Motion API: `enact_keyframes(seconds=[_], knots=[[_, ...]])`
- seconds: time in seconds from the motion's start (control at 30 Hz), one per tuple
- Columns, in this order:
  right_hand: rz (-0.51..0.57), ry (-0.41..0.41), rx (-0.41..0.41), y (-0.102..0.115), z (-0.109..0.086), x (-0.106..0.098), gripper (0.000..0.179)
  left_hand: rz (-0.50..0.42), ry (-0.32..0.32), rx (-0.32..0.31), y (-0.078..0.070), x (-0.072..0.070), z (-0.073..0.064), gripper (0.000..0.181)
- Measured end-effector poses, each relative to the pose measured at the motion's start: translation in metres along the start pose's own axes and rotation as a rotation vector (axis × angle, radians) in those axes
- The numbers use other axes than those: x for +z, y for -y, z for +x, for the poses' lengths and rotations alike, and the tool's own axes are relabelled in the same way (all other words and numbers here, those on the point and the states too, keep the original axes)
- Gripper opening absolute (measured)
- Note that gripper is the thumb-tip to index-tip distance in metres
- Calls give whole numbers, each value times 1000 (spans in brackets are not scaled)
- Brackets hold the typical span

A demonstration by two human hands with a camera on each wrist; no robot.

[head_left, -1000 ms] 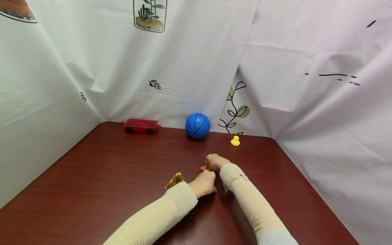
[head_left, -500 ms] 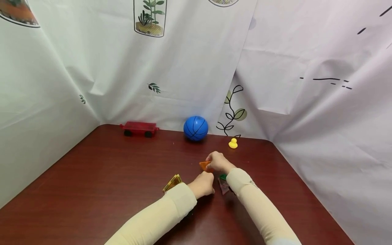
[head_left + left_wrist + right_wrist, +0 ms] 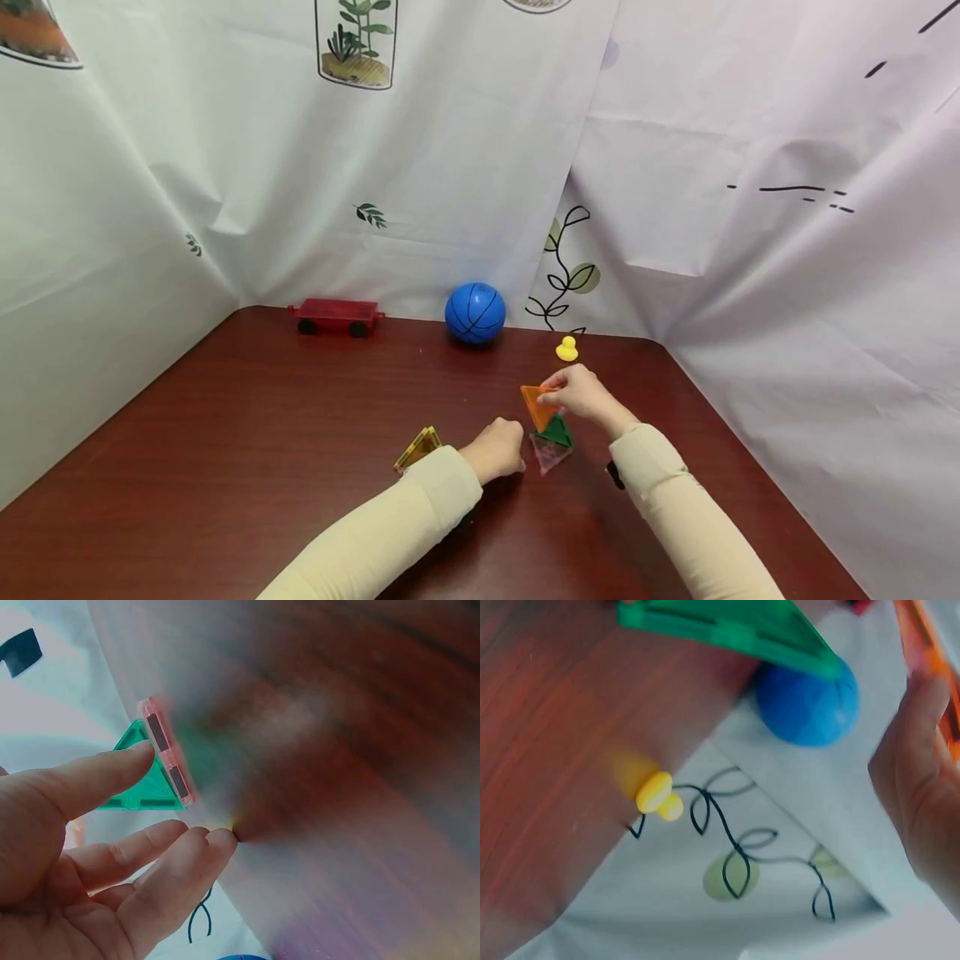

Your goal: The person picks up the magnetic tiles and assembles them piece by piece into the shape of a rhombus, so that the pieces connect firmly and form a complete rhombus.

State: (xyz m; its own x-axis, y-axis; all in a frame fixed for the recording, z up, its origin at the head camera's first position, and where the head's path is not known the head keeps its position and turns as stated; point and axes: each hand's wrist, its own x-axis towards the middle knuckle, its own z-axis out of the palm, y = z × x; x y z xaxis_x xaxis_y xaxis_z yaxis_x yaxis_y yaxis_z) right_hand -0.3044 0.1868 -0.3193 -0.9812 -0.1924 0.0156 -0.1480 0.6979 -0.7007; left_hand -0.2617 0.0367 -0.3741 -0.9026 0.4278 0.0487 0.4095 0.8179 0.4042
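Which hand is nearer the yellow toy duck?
Right. The right hand, pinching an orange triangular tile, is just on the near side of the yellow toy duck. The left hand is farther back, toward the left.

This looks like a small screened-off play corner; whether it stands in a home or a studio cannot be told. Creased white fabric sheets hang like walls along the left, far and right edges of a dark reddish-brown wood-grain table, printed with a plant-filled jar and a black-outlined leafy vine. Toys mark it too: a red see-through plastic wagon near the far left corner, a blue black-lined ball by the far edge, a small yellow duck toward the far right corner, and translucent triangular plastic tiles farther in.
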Motion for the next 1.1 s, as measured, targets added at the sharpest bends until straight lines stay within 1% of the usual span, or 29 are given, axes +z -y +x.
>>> enact_keyframes(seconds=[0.13, 0.27, 0.37, 0.5, 0.6, 0.8, 0.93, 1.1], knots=[[36, 83, -16, -9, -15, -13, 20, 1, -13, 14, 0, 1, 1, 23], [33, 162, -38, -18, -29, -18, 18, 4, -16, 14, 1, 1, 4, 24], [13, 186, -13, -26, -38, -18, 16, 8, -14, 11, 0, 1, 7, 25], [-7, 186, 49, -36, -44, -16, 11, 18, -7, -1, -1, 3, 11, 24], [15, 176, 93, -43, -45, -13, 9, 31, -3, -3, -2, 4, 14, 24], [52, 120, 166, -54, -41, -8, 6, 33, -26, 15, -5, 4, 18, 25], [13, 92, 208, -59, -37, -3, 8, 36, -32, 26, -6, 5, 22, 23], [-41, 71, 231, -59, -33, 5, 12, 39, -5, 22, -6, 7, 28, 19]])
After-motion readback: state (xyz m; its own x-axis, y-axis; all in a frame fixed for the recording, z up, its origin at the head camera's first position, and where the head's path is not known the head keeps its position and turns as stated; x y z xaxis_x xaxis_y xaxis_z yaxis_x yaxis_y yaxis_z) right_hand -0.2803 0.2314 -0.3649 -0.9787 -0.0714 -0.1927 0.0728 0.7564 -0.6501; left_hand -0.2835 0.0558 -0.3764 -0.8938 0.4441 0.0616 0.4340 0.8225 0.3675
